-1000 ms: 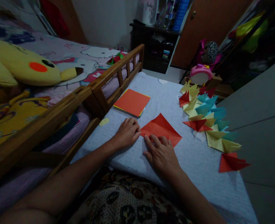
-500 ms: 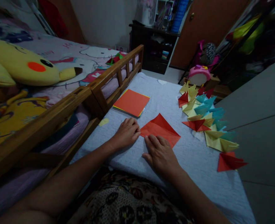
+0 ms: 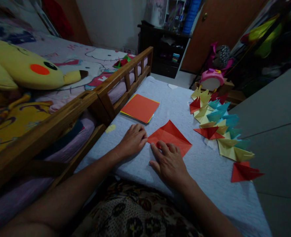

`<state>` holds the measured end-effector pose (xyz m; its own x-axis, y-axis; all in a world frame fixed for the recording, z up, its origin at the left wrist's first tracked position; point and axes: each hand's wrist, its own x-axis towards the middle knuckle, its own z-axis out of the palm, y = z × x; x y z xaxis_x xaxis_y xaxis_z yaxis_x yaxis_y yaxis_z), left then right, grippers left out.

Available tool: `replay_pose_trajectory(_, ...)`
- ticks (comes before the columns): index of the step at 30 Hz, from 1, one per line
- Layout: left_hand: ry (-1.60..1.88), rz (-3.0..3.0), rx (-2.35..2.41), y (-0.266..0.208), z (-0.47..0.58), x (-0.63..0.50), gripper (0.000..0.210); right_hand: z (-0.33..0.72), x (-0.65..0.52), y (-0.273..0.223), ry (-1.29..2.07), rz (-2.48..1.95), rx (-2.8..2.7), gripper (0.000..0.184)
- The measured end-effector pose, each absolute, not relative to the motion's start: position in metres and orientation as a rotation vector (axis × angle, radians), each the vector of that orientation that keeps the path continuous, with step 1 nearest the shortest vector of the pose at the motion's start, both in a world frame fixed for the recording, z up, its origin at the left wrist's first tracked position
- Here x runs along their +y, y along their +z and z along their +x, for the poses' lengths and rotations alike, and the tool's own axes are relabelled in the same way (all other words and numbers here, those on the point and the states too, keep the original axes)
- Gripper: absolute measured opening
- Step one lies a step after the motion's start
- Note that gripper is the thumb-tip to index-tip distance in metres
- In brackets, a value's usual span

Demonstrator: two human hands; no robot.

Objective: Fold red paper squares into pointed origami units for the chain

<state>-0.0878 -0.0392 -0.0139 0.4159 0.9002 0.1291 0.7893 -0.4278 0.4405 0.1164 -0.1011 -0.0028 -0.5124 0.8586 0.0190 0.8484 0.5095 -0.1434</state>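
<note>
A red sheet of origami paper [image 3: 171, 135] lies on the cloth-covered surface in front of me, with creases and a fold line across it. My left hand [image 3: 134, 140] has its fingers curled together at the sheet's left corner, pinching it. My right hand [image 3: 171, 164] rests over the near edge, fingers apart and bent, fingertips pressing on the paper and thumb out to the left. Part of the near edge is hidden under that hand. Beyond my left hand is a stack of square paper [image 3: 140, 108], red on top with yellow showing below.
Folded paper cranes [image 3: 211, 115] in yellow, blue and red line the right side, with a red one [image 3: 245, 171] nearest me. A wooden bed rail [image 3: 124, 74] bounds the left side. Behind it, a yellow plush toy [image 3: 24, 67] lies on the bed.
My right hand's fingers have bent more and shifted slightly on the red paper. My left hand stays at the corner. The whole view has moved very slightly.
</note>
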Motion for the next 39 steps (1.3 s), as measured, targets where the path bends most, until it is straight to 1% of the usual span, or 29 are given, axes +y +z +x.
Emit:
replay_pose_trajectory(8, 0.498, 2.375, 1.575, -0.013, -0.094, -0.039, 0.009, 0.110, -0.099, 0.000, 0.140, -1.544, -2.644, 0.056)
replay_pose_trajectory(12, 0.582, 2.388, 1.593, -0.011, -0.100, -0.048, 0.009, 0.109, -0.098, 0.000, 0.120, -1.546, -2.641, 0.055)
replay_pose_trajectory(15, 0.622, 2.487, 1.481, -0.011, -0.102, -0.063, 0.022, 0.108, -0.098, -0.002, 0.098, -1.540, -2.637, 0.056)
replay_pose_trajectory(18, 0.489, 2.588, 1.373, -0.011, -0.101, -0.077, 0.031, 0.108, -0.098, -0.003, 0.072, -1.532, -2.630, 0.055)
replay_pose_trajectory(23, 0.313, 2.650, 1.410, -0.011, -0.098, -0.084, 0.041, 0.109, -0.097, -0.004, 0.072, -1.528, -2.622, 0.054)
replay_pose_trajectory(29, 0.304, 2.684, 1.454, -0.011, -0.098, -0.083, 0.040, 0.110, -0.096, -0.004, 0.072, -1.532, -2.616, 0.056)
replay_pose_trajectory(39, 0.322, 2.687, 1.651, -0.006, -0.095, -0.093, 0.026, 0.110, -0.096, -0.005, 0.079, -1.545, -2.602, 0.054)
